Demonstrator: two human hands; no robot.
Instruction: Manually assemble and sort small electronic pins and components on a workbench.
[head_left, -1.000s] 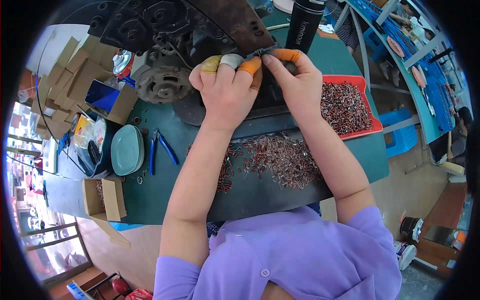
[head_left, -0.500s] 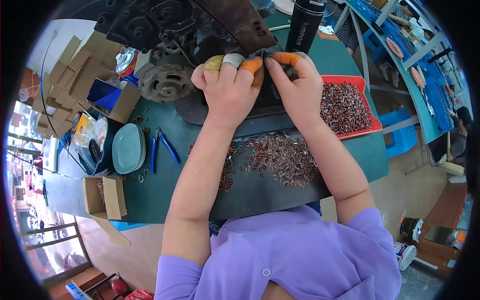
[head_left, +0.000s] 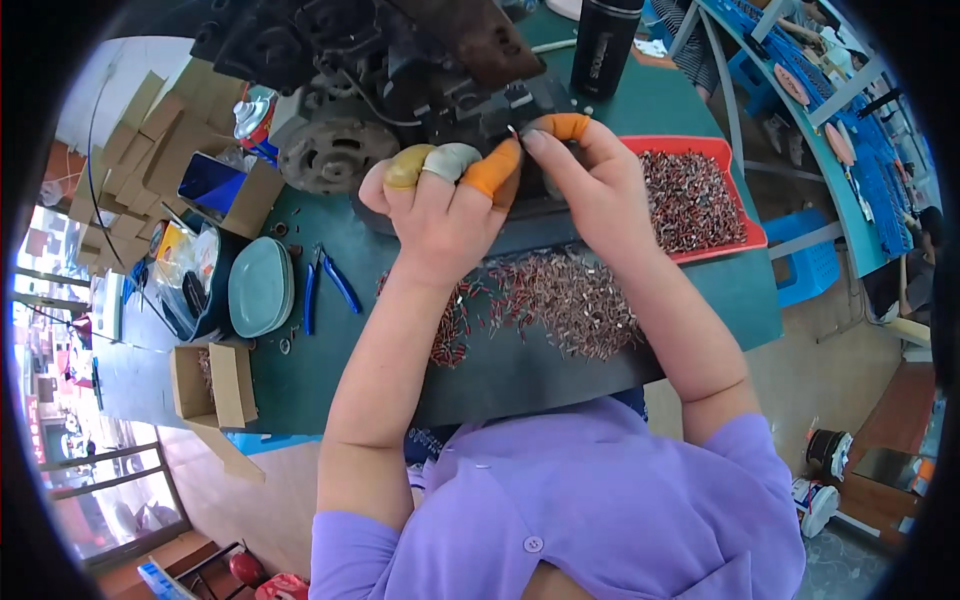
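My left hand (head_left: 445,205) has its fingers curled, with yellow, grey and orange finger cots on them. At its orange-covered fingertips a small thin piece (head_left: 513,131) with a bright end sticks up in a pinch. My right hand (head_left: 597,185) meets it there, thumb and orange-covered index finger pressed close together; what lies between them is too small to make out. Both hands are just in front of a dark, greasy machine (head_left: 430,95). Below them on the green table (head_left: 480,395) lies a loose pile of small red and silver cylindrical pieces (head_left: 575,305).
Right of my right hand, a red tray (head_left: 752,228) holds many similar pieces. A black bottle (head_left: 605,50) stands behind. To the left are blue-handled cutters (head_left: 335,285), a stack of pale green dishes (head_left: 260,288), a bin (head_left: 215,300) and a small cardboard box (head_left: 233,385).
Both hands have come down and nearer to me, away from the machine's working spot. The small piece now shows between the fingertips. The view has shifted slightly.
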